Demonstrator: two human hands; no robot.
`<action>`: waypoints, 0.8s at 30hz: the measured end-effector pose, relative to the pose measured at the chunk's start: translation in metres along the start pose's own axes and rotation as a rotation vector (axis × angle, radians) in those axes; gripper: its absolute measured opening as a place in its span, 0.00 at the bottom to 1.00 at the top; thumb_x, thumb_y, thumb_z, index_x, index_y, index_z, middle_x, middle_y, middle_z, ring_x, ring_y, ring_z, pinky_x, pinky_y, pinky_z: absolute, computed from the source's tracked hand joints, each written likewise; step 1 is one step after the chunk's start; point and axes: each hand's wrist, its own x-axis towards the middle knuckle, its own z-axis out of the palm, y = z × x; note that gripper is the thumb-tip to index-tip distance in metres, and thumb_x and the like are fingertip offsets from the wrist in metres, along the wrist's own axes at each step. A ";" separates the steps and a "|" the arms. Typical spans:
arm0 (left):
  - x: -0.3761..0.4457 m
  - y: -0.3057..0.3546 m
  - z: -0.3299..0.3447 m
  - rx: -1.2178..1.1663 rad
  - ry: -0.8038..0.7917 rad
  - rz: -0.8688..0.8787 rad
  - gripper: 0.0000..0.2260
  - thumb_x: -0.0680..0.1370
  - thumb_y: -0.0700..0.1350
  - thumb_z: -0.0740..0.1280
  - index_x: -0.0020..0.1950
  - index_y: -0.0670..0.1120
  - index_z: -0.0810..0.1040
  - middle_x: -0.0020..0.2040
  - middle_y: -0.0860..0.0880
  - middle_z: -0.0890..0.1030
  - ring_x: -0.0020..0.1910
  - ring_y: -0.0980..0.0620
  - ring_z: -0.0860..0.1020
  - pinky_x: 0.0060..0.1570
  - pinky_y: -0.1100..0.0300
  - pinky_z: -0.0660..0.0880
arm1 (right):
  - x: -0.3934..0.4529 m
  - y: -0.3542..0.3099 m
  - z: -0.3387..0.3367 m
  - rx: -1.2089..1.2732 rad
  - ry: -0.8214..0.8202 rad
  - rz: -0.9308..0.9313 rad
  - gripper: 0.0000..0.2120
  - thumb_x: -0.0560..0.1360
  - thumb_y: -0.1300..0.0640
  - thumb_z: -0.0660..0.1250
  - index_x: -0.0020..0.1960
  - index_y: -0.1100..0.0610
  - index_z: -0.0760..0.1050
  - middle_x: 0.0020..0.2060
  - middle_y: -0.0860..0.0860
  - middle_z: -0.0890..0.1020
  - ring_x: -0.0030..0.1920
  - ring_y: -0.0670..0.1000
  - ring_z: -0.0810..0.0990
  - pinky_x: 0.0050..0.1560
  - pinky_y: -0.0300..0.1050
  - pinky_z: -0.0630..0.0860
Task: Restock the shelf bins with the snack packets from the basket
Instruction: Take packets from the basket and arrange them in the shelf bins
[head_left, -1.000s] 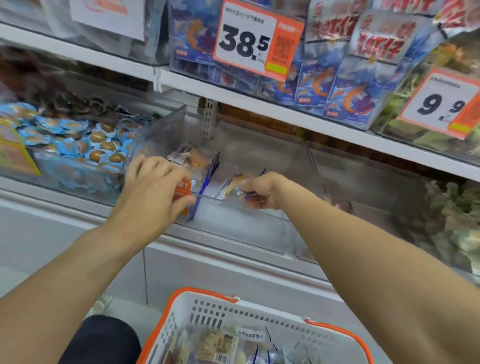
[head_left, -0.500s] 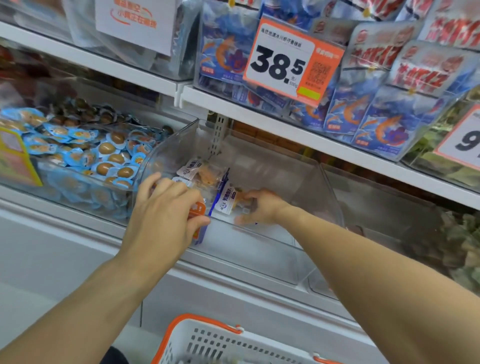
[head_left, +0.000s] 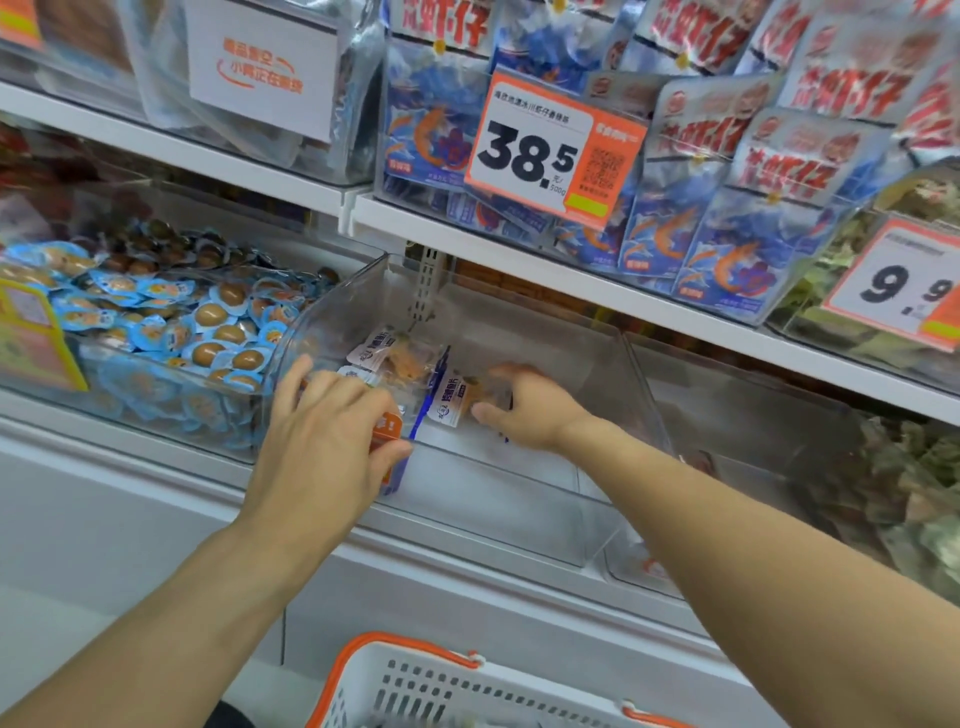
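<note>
I am seeing two bare forearms with no sleeves, no watch, no rings, ending in a left hand (head_left: 322, 452) and right hand (head_left: 535, 410).

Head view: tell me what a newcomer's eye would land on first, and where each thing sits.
The orange price card reading 38.5 stands out, hanging on the upper shelf over blue shrimp-print bags. Below it, both hands reach into a nearly bare clear bin: the left hand holds an orange tag at its front edge, while the right hand rests on a snack packet. Left of that, a neighbouring bin is heaped with blue-wrapped eggs.
</note>
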 end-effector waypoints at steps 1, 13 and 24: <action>0.000 0.002 -0.003 -0.017 0.028 0.020 0.15 0.66 0.49 0.80 0.48 0.48 0.80 0.43 0.51 0.77 0.52 0.44 0.75 0.75 0.44 0.55 | -0.016 -0.006 -0.009 -0.007 0.080 -0.041 0.26 0.78 0.47 0.68 0.73 0.54 0.70 0.66 0.52 0.76 0.62 0.52 0.77 0.63 0.43 0.71; -0.122 0.099 0.059 -0.141 -0.809 0.123 0.08 0.75 0.39 0.64 0.50 0.51 0.75 0.50 0.52 0.80 0.51 0.48 0.79 0.43 0.56 0.72 | -0.253 0.046 0.107 0.410 0.384 -0.160 0.10 0.75 0.65 0.64 0.52 0.52 0.74 0.47 0.46 0.74 0.46 0.47 0.77 0.41 0.48 0.76; -0.298 0.131 0.116 0.019 -1.324 -0.026 0.19 0.76 0.50 0.68 0.66 0.50 0.70 0.64 0.45 0.67 0.58 0.43 0.75 0.56 0.50 0.75 | -0.354 0.097 0.251 0.261 -0.676 0.269 0.32 0.73 0.49 0.74 0.72 0.56 0.66 0.67 0.55 0.71 0.64 0.57 0.75 0.61 0.47 0.74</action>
